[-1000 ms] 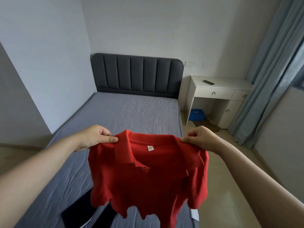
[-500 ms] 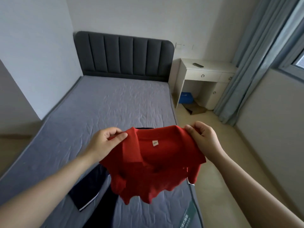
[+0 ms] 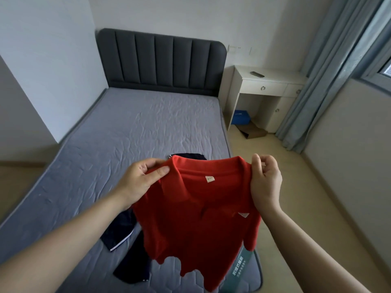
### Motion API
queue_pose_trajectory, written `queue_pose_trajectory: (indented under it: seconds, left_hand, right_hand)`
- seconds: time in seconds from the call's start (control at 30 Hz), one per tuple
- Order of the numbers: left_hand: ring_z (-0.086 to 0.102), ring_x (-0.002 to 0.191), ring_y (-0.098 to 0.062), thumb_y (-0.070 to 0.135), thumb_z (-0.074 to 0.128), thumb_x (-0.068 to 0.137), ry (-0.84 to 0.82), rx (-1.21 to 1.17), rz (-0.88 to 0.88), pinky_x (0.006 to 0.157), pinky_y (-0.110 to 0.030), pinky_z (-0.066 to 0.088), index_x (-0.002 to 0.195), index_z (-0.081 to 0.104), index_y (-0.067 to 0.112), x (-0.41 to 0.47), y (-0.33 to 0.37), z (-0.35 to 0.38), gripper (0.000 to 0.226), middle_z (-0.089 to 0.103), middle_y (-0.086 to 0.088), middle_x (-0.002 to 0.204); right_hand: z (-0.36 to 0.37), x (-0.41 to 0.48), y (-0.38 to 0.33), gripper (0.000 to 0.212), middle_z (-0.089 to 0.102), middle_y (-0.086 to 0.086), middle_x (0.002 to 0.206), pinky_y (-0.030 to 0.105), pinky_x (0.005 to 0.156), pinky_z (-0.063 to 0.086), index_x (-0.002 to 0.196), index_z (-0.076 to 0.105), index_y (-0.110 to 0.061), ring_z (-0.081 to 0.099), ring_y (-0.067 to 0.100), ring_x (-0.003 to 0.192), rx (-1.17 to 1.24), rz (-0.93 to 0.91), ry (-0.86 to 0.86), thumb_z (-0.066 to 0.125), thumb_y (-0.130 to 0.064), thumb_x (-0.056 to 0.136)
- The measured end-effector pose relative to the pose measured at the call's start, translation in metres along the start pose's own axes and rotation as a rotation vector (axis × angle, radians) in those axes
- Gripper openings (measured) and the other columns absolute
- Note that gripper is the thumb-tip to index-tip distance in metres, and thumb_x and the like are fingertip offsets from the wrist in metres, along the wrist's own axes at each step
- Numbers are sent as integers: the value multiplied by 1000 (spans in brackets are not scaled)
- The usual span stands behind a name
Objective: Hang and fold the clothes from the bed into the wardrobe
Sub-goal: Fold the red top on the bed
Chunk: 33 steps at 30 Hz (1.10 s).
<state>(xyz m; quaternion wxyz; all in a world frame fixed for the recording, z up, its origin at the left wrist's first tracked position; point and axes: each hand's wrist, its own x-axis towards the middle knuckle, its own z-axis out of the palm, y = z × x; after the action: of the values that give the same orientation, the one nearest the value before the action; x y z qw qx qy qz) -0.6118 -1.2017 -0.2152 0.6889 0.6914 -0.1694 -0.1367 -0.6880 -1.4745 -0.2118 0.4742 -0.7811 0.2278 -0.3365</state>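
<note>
A red polo shirt (image 3: 196, 225) hangs in the air over the bed's near right corner, collar up, a small white label inside the neck. My left hand (image 3: 139, 182) pinches its left shoulder and my right hand (image 3: 265, 182) pinches its right shoulder. Under and behind the shirt a dark navy garment (image 3: 124, 242) with white stripes lies on the grey mattress (image 3: 118, 144), partly hidden by the shirt. No wardrobe is in view.
A dark padded headboard (image 3: 160, 62) closes the far end of the bed. A white desk (image 3: 266, 85) stands to its right with a blue box (image 3: 241, 117) beneath. Grey-blue curtains (image 3: 330, 66) hang at the right. A strip of floor (image 3: 281, 176) runs right of the bed.
The view has tilted down and moved closer over the bed. The shirt has been spread wider and hangs flatter between my hands, and more of the navy garment shows.
</note>
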Motion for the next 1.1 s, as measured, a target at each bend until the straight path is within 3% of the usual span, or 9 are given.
queue_pose_trajectory:
  seconds: [0.1, 0.23, 0.33, 0.43, 0.53, 0.67, 0.77, 0.93, 1.1]
  left_hand:
    - [70, 85, -9, 26, 64, 84, 20, 45, 18, 71, -10, 49, 98, 73, 20, -12, -3, -5, 18, 75, -1, 95]
    - [71, 84, -10, 39, 65, 80, -46, 128, -19, 71, -11, 50, 97, 71, 30, -32, -11, -15, 21, 74, -1, 93]
    - [71, 86, -15, 38, 64, 81, -88, 167, -31, 74, -14, 51, 96, 70, 31, -39, -10, -12, 17, 74, -3, 93]
    - [68, 81, -10, 39, 61, 83, -79, 220, 24, 72, -13, 50, 94, 67, 32, -46, 7, -6, 15, 72, 1, 88]
    - [64, 75, -8, 48, 61, 87, -119, 291, 86, 69, -14, 48, 94, 64, 31, -60, 29, -5, 19, 69, -2, 83]
    - [61, 78, -21, 51, 60, 84, -206, 266, 70, 76, -32, 48, 100, 62, 24, -81, 50, -8, 32, 64, -22, 91]
    - [64, 80, -20, 40, 61, 89, -262, 231, 54, 74, -25, 51, 100, 63, 24, -88, 61, -8, 20, 68, -17, 92]
    - [69, 79, -15, 35, 61, 88, -396, 169, -116, 68, -19, 52, 102, 65, 20, -67, 66, -19, 21, 72, -7, 92]
    - [65, 80, -12, 33, 67, 79, -329, 240, -284, 69, -17, 50, 94, 70, 11, 2, 14, -16, 27, 74, -7, 90]
  right_hand:
    - [-10, -5, -3, 24, 66, -5, 66, 14, 56, 43, 80, 71, -24, 55, -1, 59, 13, -92, -208, 58, -41, 92]
    - [-27, -12, 1, 30, 63, -2, 59, 20, 50, 44, 69, 70, -24, 54, 4, 53, -3, -59, -466, 65, -52, 81]
    - [-31, -22, 3, 25, 64, 3, 65, 29, 54, 47, 72, 66, -22, 57, 12, 56, -80, -118, -439, 66, -44, 84]
    - [-37, -33, -7, 30, 62, 1, 64, 35, 57, 50, 77, 62, -21, 59, 15, 60, -137, -223, -335, 57, -49, 87]
    - [-52, -42, -22, 35, 60, -3, 64, 28, 56, 47, 79, 59, -25, 58, 11, 60, -116, -307, -292, 48, -57, 87]
    - [-67, -47, -42, 37, 63, -6, 72, 23, 54, 49, 79, 60, -26, 60, 11, 63, -90, -316, -333, 48, -60, 83]
    - [-75, -45, -52, 41, 63, -1, 72, 31, 57, 51, 79, 62, -23, 60, 13, 62, -83, -290, -372, 48, -62, 80]
    - [-73, -20, -50, 37, 65, 0, 70, 26, 54, 50, 75, 64, -27, 60, 12, 61, -109, -270, -479, 53, -62, 81]
    - [-25, 27, 11, 33, 62, 1, 63, 25, 54, 43, 68, 62, -22, 54, 9, 55, -180, -177, -557, 61, -51, 85]
